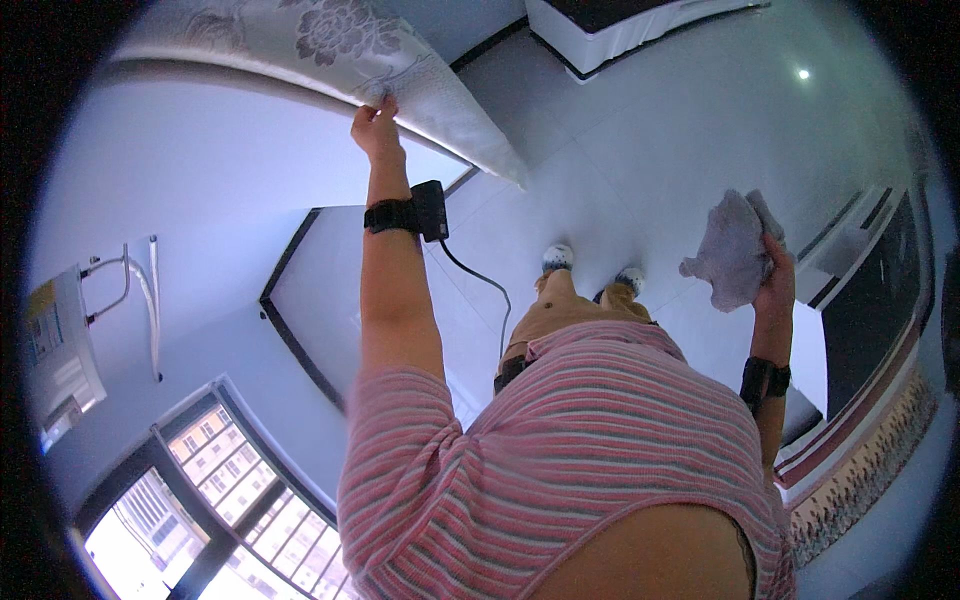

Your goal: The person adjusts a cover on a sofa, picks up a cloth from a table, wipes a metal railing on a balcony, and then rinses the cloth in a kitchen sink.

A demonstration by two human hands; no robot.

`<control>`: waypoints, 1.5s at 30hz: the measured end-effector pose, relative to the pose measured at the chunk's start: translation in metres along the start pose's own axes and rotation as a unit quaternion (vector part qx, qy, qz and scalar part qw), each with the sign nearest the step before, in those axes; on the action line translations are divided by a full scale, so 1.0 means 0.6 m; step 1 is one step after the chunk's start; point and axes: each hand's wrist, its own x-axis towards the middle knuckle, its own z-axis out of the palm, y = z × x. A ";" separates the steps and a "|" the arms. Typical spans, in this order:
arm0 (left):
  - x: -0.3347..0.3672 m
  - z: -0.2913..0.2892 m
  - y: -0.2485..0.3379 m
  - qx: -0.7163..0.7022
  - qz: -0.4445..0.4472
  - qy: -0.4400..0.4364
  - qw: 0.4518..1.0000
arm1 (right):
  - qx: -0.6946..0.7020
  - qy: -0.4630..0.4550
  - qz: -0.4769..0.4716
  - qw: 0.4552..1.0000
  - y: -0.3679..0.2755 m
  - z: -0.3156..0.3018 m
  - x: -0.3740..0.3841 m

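Grey cloth (733,250) in right hand (777,278), left hand (379,130) on fabric (425,85) (label (43,325) blurred)

cool bluish light, overbright window (222,505) (lower left), dark bowed edges

Home, with floral curtain (345,35)

The left hand (378,128), at 11 o'clock, has its fingertips at the edge of a pale flowered fabric (345,40); whether they pinch it is hard to tell. At 3 o'clock the right hand (774,275) grips a crumpled grey cloth (733,252) above the floor (650,160). Shoes (557,258) show just off centre toward 1 o'clock, a white cabinet (590,45) at 1 and a barred window (235,490) at 8
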 end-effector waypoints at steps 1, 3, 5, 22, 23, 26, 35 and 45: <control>0.004 0.000 -0.008 -0.023 0.000 -0.014 1.000 | 0.002 -0.019 -0.003 1.000 0.001 -0.004 0.003; 0.006 0.005 -0.014 -0.008 0.015 -0.014 1.000 | 0.006 -0.053 -0.017 0.998 0.005 -0.008 0.007; -0.002 0.005 -0.014 -0.035 0.016 -0.019 0.999 | 0.009 -0.086 -0.029 0.996 0.007 -0.008 0.006; -0.002 0.013 -0.069 -0.001 0.072 -0.028 0.997 | 0.078 -0.029 0.027 0.996 0.021 -0.026 0.002; -0.009 0.016 -0.063 0.007 0.087 -0.018 0.996 | 0.078 -0.028 0.026 0.996 0.022 -0.030 0.005; -0.030 0.024 -0.046 0.025 0.080 0.011 0.996 | 0.086 -0.038 0.029 0.995 0.021 -0.046 0.012; -0.041 0.004 -0.057 0.106 0.008 0.047 0.993 | 0.065 -0.051 0.019 0.996 0.015 -0.027 0.000; -0.059 -0.011 -0.050 0.096 -0.001 0.055 0.994 | 0.085 -0.043 0.046 0.994 0.026 -0.024 -0.001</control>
